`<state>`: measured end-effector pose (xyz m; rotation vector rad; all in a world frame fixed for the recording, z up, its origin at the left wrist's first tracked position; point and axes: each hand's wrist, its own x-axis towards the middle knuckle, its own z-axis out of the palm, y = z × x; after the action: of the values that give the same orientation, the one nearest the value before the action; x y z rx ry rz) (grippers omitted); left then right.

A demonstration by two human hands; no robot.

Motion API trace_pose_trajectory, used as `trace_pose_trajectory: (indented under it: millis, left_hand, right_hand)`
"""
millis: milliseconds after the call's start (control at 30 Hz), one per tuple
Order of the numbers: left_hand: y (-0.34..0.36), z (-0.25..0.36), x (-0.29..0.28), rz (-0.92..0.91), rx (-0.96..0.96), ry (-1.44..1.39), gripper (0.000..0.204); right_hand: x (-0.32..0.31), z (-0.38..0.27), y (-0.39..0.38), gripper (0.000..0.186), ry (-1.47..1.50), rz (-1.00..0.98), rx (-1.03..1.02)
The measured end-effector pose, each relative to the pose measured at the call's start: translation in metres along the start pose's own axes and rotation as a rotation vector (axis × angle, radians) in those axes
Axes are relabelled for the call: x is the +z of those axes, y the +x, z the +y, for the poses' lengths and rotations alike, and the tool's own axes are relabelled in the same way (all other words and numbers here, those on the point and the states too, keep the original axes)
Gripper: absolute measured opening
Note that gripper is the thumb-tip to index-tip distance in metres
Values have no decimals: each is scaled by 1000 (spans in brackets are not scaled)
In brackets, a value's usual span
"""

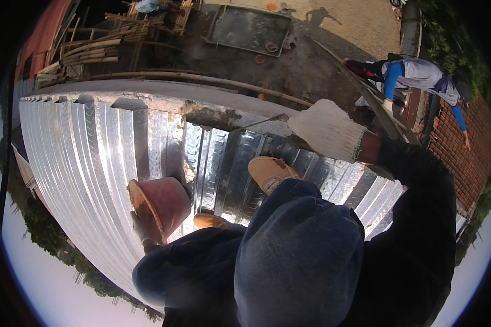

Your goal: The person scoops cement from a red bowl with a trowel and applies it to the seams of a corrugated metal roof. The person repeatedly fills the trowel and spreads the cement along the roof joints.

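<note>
My right hand [328, 131], in a white knitted glove, is closed around a tool whose grip is hidden. A thin metal shank and narrow blade, like a trowel [264, 121], reach left from it. The blade is close to a patch of wet grey mortar [211, 116] on the concrete wall edge [163, 98]. Lower left, a worn red bucket [172, 203] sits tilted above the metal sheeting, mortar stuck to its rim. My left hand [143, 231], apparently in a grey glove, grips the bucket's rim; its fingers are partly in shade.
Ribbed shiny metal decking [87, 147] lies under my tan shoes [270, 173]. Bamboo poles [218, 82] run beyond the wall. Below is a mortar trough [251, 27]. A person in blue sleeves [420, 76] is by slanting planks [365, 92] at right, near a brick-coloured tiled surface [463, 152].
</note>
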<state>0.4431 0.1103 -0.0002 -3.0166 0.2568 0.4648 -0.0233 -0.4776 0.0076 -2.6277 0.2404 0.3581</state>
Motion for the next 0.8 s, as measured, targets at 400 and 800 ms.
trace_pose_trajectory:
  millis: [400, 800]
  left_hand:
    - [6, 3, 0, -72, -370, -691, 49]
    - [-7, 10, -7, 6, -28, -60, 66]
  right_hand:
    - [5, -8, -27, 14, 133, 12, 262]
    - [39, -37, 53, 14, 322, 361, 47]
